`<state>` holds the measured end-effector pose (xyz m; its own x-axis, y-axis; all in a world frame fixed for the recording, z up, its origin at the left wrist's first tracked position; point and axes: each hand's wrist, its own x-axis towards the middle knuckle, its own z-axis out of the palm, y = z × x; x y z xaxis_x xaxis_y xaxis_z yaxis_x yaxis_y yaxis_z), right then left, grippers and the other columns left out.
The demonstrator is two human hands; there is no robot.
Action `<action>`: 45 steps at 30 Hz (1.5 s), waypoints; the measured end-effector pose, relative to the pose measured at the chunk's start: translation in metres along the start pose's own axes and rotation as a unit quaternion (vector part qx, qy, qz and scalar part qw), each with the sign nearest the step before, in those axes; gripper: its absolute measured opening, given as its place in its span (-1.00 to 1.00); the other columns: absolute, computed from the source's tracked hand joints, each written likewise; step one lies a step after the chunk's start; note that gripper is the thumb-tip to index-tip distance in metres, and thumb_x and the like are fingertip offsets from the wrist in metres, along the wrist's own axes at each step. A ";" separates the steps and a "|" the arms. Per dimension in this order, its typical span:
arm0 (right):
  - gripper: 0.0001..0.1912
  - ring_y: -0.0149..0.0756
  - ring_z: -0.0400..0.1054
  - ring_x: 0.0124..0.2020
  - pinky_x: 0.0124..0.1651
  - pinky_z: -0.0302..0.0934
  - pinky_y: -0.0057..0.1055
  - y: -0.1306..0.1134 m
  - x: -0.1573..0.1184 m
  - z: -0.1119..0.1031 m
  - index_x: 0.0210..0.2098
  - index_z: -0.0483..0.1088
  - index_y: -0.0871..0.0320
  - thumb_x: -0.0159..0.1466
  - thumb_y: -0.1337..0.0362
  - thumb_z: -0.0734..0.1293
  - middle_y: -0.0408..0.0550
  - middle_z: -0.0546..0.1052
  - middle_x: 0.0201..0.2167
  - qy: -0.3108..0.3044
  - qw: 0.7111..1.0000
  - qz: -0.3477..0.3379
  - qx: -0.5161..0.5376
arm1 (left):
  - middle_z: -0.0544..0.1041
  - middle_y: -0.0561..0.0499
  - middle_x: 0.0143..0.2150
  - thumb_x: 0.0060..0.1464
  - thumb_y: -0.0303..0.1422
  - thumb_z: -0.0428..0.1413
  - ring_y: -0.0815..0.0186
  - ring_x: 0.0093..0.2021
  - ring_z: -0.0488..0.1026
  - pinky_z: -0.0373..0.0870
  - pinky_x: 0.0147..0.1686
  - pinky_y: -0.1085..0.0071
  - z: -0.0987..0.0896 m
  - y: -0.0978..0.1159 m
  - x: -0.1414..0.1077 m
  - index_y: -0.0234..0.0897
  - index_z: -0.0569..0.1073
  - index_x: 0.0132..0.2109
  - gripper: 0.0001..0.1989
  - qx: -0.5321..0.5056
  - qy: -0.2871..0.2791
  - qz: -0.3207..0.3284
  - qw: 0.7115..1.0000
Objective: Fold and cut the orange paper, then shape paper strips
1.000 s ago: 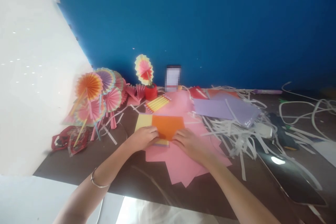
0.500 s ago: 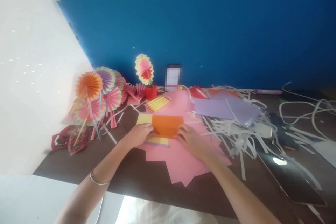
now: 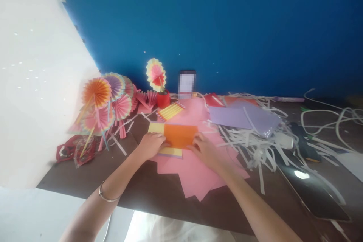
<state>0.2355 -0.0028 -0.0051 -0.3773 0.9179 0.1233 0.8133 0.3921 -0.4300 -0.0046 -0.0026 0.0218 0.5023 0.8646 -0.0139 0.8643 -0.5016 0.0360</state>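
An orange sheet of paper [image 3: 181, 136] lies over a yellow sheet with a purple edge [image 3: 171, 152], both on top of pink paper sheets [image 3: 195, 179]. My left hand [image 3: 153, 144] is at the left side of the orange paper, its fingertips closed on that edge and its back over the yellow sheet. At the lower right corner, my right hand [image 3: 202, 147] pinches the orange paper with bent fingers. Just behind them rests a pleated yellow strip of paper [image 3: 171, 111] with purple ends.
Several folded paper fans [image 3: 96, 92] stand at the left, beside a red pot [image 3: 163, 99] holding another fan. Purple paper [image 3: 241, 117], white paper strips [image 3: 241, 138] and a phone [image 3: 309, 185] lie at the right. A blue wall [image 3: 227, 26] rises behind the table.
Almost nothing differs. Both hands stay at the orange paper, with only a slight shift of the fingers and of the view.
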 end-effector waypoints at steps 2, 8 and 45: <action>-0.72 -0.31 0.32 -0.37 -0.30 0.24 -0.34 0.000 0.000 0.001 -0.55 0.22 0.13 0.23 0.14 0.21 -0.04 0.33 -0.27 0.003 1.000 0.002 -0.003 | 0.47 -0.03 -0.37 0.20 -0.17 -0.13 0.28 -0.31 0.43 0.21 -0.37 0.40 0.000 0.002 -0.001 -0.28 0.42 -0.32 -0.66 0.013 0.006 0.002 1.000; -0.72 -0.31 0.30 -0.35 -0.31 0.23 -0.36 0.002 -0.001 0.006 -0.56 0.20 0.12 0.23 0.15 0.23 -0.06 0.31 -0.29 0.022 1.000 -0.003 0.000 | 0.46 -0.10 -0.26 0.16 -0.41 -0.04 0.23 -0.22 0.39 0.24 -0.23 0.28 0.006 0.019 -0.007 -0.26 0.41 -0.14 -0.82 0.082 0.066 0.023 0.994; -0.55 0.11 -0.01 0.23 0.15 -0.11 0.20 -0.031 -0.049 -0.009 -0.32 0.52 0.31 -0.02 0.60 0.07 0.30 0.26 0.14 -0.028 0.958 -0.003 -0.284 | 0.30 -0.14 0.19 0.11 -0.62 -0.19 0.33 0.24 0.15 0.11 0.21 0.39 0.031 0.027 -0.005 -0.40 0.29 0.10 -0.58 -0.066 0.026 0.138 0.988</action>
<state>0.2328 -0.0590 0.0105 -0.3923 0.9172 0.0695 0.9152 0.3816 0.1295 0.0173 -0.0215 -0.0079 0.7135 0.6975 0.0657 0.6822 -0.7130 0.1620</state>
